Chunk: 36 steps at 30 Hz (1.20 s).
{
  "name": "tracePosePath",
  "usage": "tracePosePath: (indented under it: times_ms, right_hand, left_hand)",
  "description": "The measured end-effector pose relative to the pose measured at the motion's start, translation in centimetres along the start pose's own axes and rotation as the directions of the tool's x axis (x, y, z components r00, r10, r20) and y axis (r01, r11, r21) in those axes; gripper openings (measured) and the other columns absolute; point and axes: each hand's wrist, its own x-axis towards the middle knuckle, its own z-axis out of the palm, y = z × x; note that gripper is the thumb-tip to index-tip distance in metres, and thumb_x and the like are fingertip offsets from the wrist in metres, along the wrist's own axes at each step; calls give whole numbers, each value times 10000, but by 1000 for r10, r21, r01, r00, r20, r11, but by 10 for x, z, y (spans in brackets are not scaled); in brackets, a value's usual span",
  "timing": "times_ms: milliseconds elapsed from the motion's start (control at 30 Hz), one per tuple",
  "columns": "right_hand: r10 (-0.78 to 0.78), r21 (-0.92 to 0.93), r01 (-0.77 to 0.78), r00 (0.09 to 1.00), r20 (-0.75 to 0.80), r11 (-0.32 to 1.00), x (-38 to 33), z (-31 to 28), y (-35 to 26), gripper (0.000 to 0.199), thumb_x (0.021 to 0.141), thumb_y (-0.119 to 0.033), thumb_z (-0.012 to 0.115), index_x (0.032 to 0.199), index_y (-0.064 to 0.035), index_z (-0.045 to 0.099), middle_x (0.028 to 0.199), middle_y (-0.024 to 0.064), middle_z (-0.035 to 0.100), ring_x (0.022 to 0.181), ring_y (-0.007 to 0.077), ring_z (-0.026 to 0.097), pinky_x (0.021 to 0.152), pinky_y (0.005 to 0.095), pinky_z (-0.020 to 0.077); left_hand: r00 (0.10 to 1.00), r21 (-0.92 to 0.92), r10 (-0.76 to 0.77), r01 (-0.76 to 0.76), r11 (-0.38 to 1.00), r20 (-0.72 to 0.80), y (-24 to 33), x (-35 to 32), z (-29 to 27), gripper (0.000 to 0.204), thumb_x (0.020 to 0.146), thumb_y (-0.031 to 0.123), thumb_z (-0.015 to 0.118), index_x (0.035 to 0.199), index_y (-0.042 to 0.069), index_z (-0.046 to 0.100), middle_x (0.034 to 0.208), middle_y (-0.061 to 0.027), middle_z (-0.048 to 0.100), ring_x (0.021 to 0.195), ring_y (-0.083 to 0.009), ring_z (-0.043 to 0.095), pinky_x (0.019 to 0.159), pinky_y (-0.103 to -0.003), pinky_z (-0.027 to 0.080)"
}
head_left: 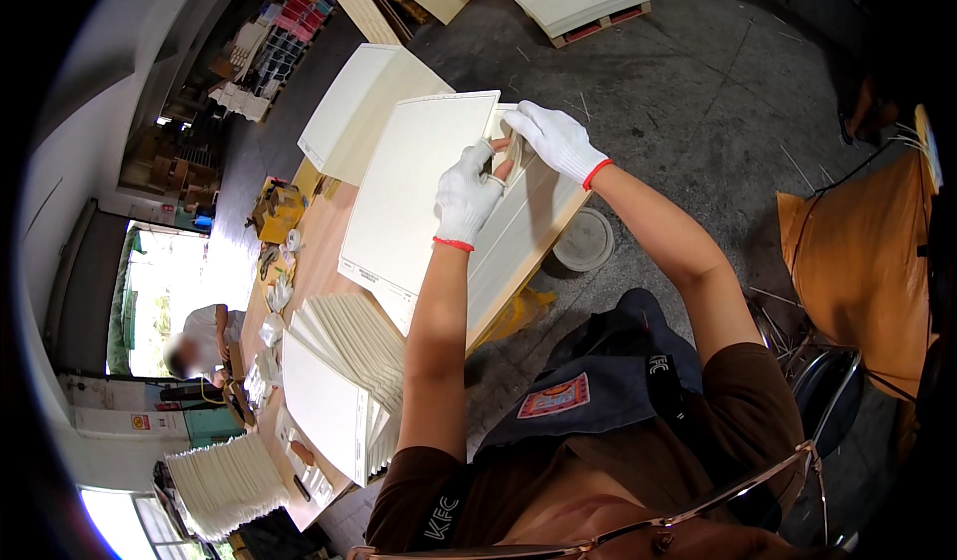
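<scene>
At the table's far right end, both my hands are at the edge of a pile of large white sheets (419, 151). My left hand (469, 199), in a white glove with bare fingertips showing, is closed at that edge, thumb and finger bent round it. Across from it, my right hand (558, 141), gloved in white with a red cuff, curls its fingers over the sheets' far corner. Some sheet edges between the hands are bent and fanned. How many sheets each hand holds is hidden. A long pale panel (513, 223) lies beneath, along the table's near edge.
A fanned stack of sheets (344, 390) lies left of my left forearm, another white sheet stack (369, 111) beyond. A yellow box (279, 211) and plastic bags line the table's far side. A round bucket (583, 241) stands below the edge; a person (214, 336) works at left.
</scene>
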Motion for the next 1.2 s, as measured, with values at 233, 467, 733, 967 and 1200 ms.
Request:
tracePosePath:
  times_ms: [233, 467, 733, 967, 1200]
  right_hand:
    - [-14, 1, 14, 1000, -22, 1000, -3, -1, -2, 513, 1028, -543, 374, 1161, -110, 615, 1028, 218, 700, 975, 428, 658, 815, 501, 504]
    - [-7, 1, 7, 999, -33, 1000, 1, 3, 4, 495, 1030, -524, 380, 1136, -102, 614, 1020, 224, 697, 970, 435, 656, 806, 504, 502]
    - [10, 46, -9, 1000, -13, 999, -1, 0, 2, 547, 1022, -576, 374, 1125, -96, 615, 1035, 228, 695, 1004, 439, 647, 836, 499, 492]
    - [-8, 182, 7, 1000, 5, 983, -5, -8, -7, 564, 1002, -606, 386, 1085, -100, 621, 1006, 205, 703, 976, 420, 658, 843, 474, 493]
    - [-132, -412, 180, 981, 143, 893, -12, -43, 14, 359, 995, -458, 510, 990, -120, 629, 898, 135, 690, 879, 345, 678, 750, 442, 522]
  left_hand:
    - [997, -22, 3, -5, 1000, -81, -7, 1, 4, 343, 932, 259, 670, 1275, 253, 679, 1045, -104, 715, 943, -285, 696, 850, -367, 530]
    - [997, 97, 68, -64, 993, -39, -1, 0, 4, 331, 916, 269, 688, 1246, 259, 685, 971, -85, 680, 891, -271, 684, 820, -369, 532]
    - [990, 67, 109, -103, 992, -90, -5, -1, 7, 308, 936, 247, 659, 1243, 270, 680, 1033, -90, 688, 920, -303, 691, 806, -392, 539]
    - [990, 132, 135, -129, 983, -43, -7, -1, 9, 343, 930, 201, 659, 1261, 287, 675, 1077, -90, 678, 902, -309, 694, 801, -392, 549]
    - [975, 127, 191, -177, 976, -113, -1, -4, 9, 350, 919, 162, 655, 1242, 290, 696, 1034, -79, 668, 846, -277, 692, 759, -358, 552]
